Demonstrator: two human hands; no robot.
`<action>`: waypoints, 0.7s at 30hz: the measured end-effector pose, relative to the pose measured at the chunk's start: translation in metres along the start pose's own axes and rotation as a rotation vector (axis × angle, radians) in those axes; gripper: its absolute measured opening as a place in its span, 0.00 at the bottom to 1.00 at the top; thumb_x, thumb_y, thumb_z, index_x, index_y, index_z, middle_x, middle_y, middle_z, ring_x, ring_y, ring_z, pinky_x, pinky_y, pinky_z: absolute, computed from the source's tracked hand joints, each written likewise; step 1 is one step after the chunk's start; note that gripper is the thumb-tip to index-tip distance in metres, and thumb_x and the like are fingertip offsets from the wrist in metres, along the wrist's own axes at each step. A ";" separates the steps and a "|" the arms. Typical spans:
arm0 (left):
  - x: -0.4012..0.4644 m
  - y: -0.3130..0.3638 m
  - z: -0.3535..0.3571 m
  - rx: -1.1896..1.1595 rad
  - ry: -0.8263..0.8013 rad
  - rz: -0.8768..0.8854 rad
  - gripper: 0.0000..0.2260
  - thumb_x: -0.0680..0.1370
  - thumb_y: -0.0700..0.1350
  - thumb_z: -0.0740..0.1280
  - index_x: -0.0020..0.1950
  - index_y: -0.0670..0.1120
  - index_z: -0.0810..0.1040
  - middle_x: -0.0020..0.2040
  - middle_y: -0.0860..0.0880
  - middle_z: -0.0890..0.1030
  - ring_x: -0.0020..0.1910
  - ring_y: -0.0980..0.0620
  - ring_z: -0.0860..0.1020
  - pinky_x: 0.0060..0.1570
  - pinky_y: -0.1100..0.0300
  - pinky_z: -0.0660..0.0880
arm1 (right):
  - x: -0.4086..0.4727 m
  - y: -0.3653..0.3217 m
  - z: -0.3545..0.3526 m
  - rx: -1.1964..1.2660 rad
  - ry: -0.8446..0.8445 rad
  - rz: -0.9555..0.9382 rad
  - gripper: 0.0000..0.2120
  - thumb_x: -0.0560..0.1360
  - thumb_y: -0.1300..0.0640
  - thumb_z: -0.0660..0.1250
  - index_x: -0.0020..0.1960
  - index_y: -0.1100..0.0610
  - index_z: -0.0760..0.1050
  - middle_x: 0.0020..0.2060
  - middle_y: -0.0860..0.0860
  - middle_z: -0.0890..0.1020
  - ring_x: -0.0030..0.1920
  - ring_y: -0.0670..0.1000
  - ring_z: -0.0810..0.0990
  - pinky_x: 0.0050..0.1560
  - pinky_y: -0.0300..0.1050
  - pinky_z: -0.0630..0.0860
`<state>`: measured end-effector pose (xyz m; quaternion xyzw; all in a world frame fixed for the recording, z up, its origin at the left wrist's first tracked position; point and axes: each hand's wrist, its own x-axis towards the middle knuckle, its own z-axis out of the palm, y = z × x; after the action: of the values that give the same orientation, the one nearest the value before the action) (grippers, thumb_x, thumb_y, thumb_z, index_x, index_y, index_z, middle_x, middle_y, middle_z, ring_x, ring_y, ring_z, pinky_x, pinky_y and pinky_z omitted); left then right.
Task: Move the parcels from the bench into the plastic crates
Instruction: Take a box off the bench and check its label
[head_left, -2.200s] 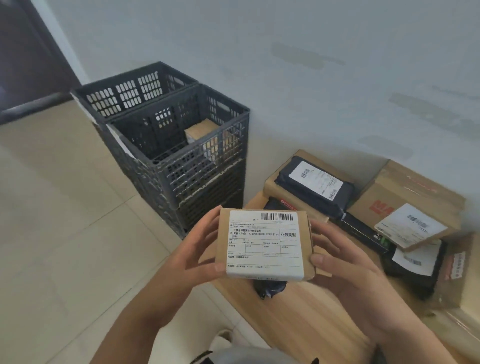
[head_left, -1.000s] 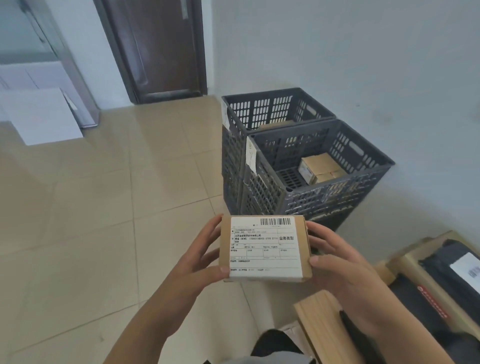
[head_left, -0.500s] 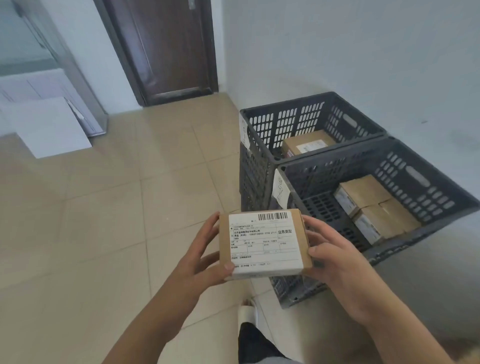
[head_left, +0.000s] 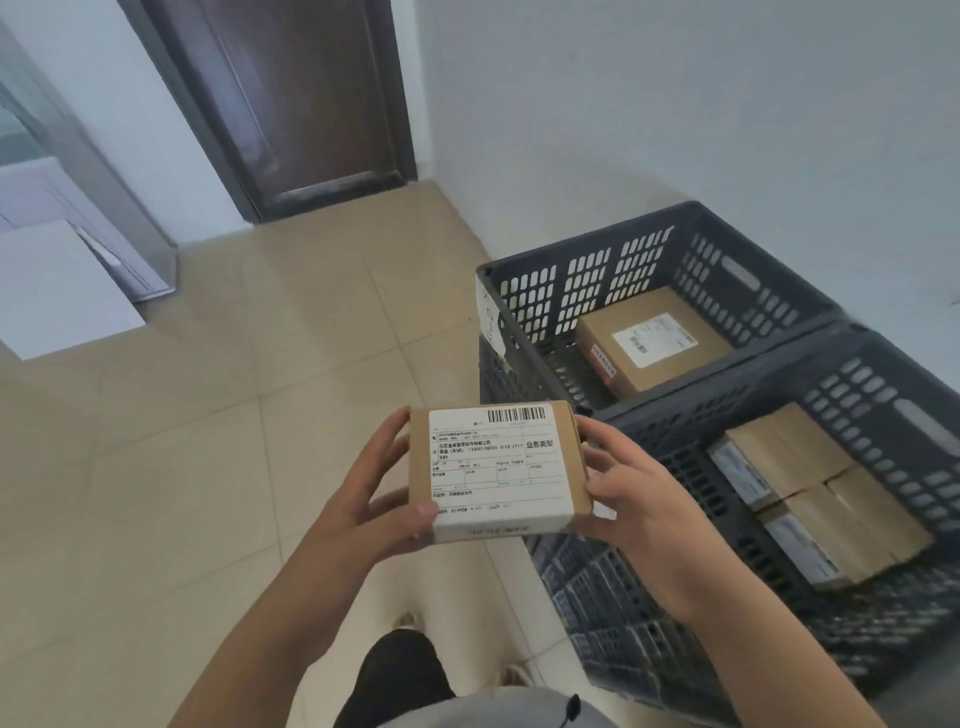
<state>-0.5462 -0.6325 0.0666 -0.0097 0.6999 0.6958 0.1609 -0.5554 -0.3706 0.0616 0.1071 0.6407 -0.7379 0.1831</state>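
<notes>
Nearest the camera, the left hand (head_left: 382, 496) and the right hand (head_left: 631, 491) clamp a small cardboard parcel (head_left: 498, 470) between them, label up, fingers curled round its side edges and each thumb hooked at a near corner. It hangs over the tiled floor (head_left: 208, 467), just left of the crates and level with the near one's rim. Since a moment ago the surface with its waiting parcels has dropped out of view and the crates have swung close (the person has turned and walked over), so the carry looks all but done and only the drop remains. Just beyond the right hand, the near crate (head_left: 909, 431) already holds a few brown boxes (head_left: 826, 493) packed toward its right side, with bare floor on the left where this one would fit. Behind it, the far crate (head_left: 613, 254) holds one flat labelled box (head_left: 652, 338). Farthest off stands a dark door (head_left: 306, 98)
</notes>
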 end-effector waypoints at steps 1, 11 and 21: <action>0.016 0.002 -0.005 0.000 -0.030 -0.007 0.38 0.67 0.57 0.74 0.75 0.71 0.65 0.73 0.68 0.72 0.66 0.55 0.80 0.58 0.50 0.78 | 0.010 -0.003 0.000 0.008 0.026 0.003 0.29 0.67 0.57 0.63 0.69 0.46 0.77 0.60 0.49 0.85 0.56 0.51 0.86 0.49 0.49 0.83; 0.212 0.037 -0.052 0.033 -0.407 -0.072 0.34 0.69 0.53 0.74 0.74 0.67 0.68 0.71 0.67 0.74 0.65 0.52 0.81 0.52 0.55 0.82 | 0.105 -0.049 0.015 0.130 0.358 -0.008 0.24 0.79 0.66 0.59 0.69 0.47 0.76 0.58 0.49 0.86 0.55 0.51 0.86 0.45 0.42 0.82; 0.353 0.065 -0.065 0.179 -0.738 -0.193 0.35 0.68 0.52 0.75 0.72 0.70 0.70 0.70 0.63 0.77 0.65 0.53 0.81 0.54 0.50 0.82 | 0.158 -0.068 0.048 0.340 0.697 -0.009 0.25 0.79 0.69 0.57 0.66 0.46 0.78 0.59 0.50 0.86 0.57 0.56 0.86 0.52 0.51 0.83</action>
<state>-0.9094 -0.6195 0.0440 0.1897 0.6487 0.5705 0.4666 -0.7238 -0.4310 0.0688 0.3774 0.5335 -0.7538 -0.0690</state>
